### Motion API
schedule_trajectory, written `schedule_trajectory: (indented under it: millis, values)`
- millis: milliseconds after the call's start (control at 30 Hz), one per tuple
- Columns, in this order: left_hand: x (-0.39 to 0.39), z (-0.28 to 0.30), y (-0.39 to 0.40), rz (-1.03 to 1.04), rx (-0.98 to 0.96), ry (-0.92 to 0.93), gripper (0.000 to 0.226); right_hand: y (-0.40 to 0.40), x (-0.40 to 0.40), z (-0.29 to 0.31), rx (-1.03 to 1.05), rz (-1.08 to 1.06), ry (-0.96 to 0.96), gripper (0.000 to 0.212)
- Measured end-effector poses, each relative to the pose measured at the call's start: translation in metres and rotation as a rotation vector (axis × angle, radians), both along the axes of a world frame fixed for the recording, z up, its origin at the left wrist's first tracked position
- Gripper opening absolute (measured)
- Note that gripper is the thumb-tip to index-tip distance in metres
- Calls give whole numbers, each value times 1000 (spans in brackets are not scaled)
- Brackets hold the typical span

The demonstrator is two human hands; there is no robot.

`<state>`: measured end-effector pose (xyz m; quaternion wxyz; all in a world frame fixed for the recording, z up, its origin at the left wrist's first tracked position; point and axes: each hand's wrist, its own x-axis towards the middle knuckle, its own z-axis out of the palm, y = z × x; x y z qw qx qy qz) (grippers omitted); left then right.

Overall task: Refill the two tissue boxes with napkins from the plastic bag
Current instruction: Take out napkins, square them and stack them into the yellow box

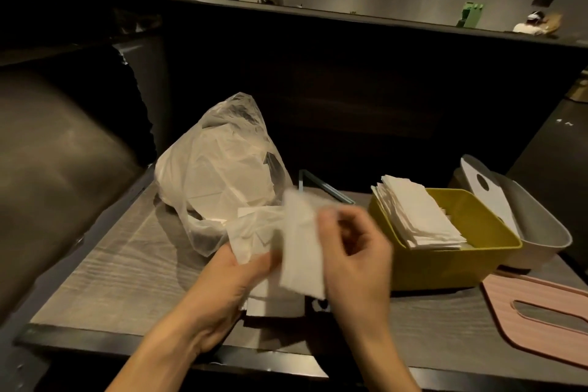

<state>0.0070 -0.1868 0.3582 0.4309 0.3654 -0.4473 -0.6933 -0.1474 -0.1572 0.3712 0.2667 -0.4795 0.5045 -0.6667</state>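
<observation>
Napkins (302, 251), a blurry white bunch, sit pinched between both hands right over the near table (127, 270) edge: my left hand (222, 283) grips them from below, right hand (353, 251) curls onto the top. Just behind is the plastic bag (219, 175), still stuffed. Right of that, the yellow tissue box (458, 261) holds a napkin stack (416, 213), the grey box (541, 232) beyond it, pink lid (541, 321) lying flat.

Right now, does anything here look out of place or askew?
Yes. The napkins in the yellow box sit tilted, their far end riding above the rim. A white lid leans slanted inside the grey box instead of closing it.
</observation>
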Motion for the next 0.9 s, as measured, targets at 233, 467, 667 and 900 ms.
schedule_trajectory:
  millis: [233, 467, 667, 900]
  values:
    - [1, 2, 1, -46, 118, 199, 47, -4, 7, -24, 43, -144, 473, 19]
    - [3, -3, 4, -2, 45, 19, 39, 1, -7, -28, 280, 39, 49, 52]
    - [7, -5, 4, 88, 60, 21, 38, 13, -4, -16, -124, -229, -8, 44]
    - [-15, -1, 15, 144, 1, 54, 27, 13, 5, -16, 44, 88, 7, 45]
